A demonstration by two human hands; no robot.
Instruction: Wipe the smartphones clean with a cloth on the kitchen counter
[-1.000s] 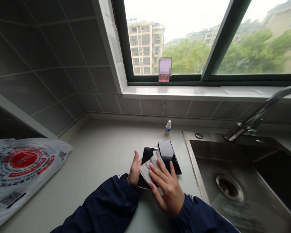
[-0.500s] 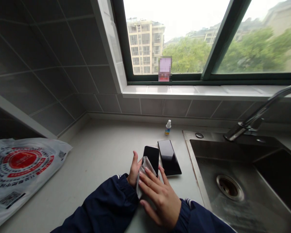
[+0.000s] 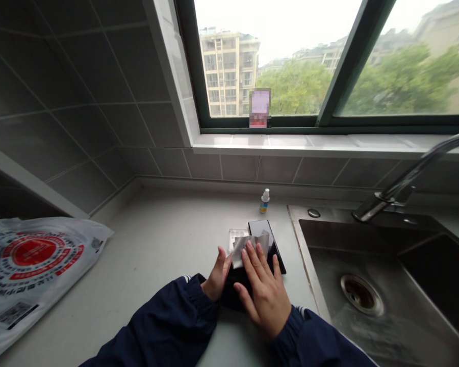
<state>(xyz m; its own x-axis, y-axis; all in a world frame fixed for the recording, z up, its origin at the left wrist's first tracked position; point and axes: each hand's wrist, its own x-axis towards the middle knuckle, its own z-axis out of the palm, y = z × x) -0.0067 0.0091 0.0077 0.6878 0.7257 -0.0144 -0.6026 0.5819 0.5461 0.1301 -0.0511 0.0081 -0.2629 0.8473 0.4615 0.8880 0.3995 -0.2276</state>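
My left hand [image 3: 217, 275] grips a black smartphone [image 3: 233, 288] by its left side, thumb up along the edge; its other fingers are hidden beneath. Over the phone's top end, my right hand [image 3: 265, 295] presses a thin grey wiping cloth [image 3: 240, 255] with outstretched fingers. The cloth's far corner spreads past the fingertips. Behind and to the right lies a dark tablet [image 3: 278, 257], flat on the counter and partly covered by the cloth and hand. A clear phone case [image 3: 235, 236] lies to the tablet's left, partly hidden by the cloth.
A small spray bottle [image 3: 264, 201] with a white cap stands near the back wall. To the right are a steel sink [image 3: 329, 255] and a curved tap [image 3: 375, 204]. A white plastic bag [image 3: 42, 270] with red print rests at the left of the counter [image 3: 156, 229].
The right hand and cloth have slid up to the phone's top end, leaving its lower part uncovered. The phone has tilted and come nearer to me, so the clear case shows behind it.
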